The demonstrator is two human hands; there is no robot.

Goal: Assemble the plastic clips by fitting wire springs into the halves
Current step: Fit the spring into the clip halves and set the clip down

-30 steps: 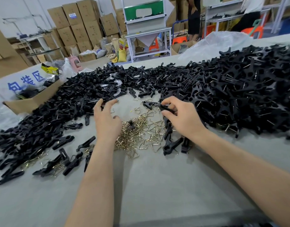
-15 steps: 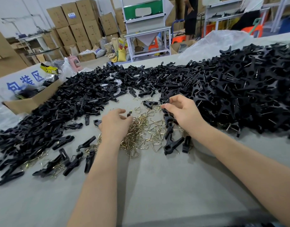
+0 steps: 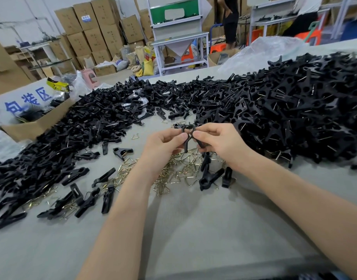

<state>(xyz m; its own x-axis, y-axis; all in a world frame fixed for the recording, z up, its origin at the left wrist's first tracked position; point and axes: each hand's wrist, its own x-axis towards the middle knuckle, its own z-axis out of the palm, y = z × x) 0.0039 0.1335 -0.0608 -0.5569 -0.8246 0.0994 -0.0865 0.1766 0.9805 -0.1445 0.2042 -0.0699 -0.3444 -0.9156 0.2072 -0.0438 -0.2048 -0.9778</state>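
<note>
Black moulded plastic, matt and rigid, makes up the two halves that are held crossed above the middle of the worktop. One half is pinched by the left hand and the other by the right hand, the fingers of both curled round the tails and the thumb tips almost meeting. Whether a spring is already seated between them cannot be told.

The halves are judged light, stiff and a little slick. They are best taken by the flat tails, so that the pivot is left free.

Brass-coloured springs, thin triangular wire loops, are heaped at 6 o'clock of the hands. They are likely to flex and tangle. Loose halves are piled at 9 o'clock, and finished clips at 3 o'clock.
</note>
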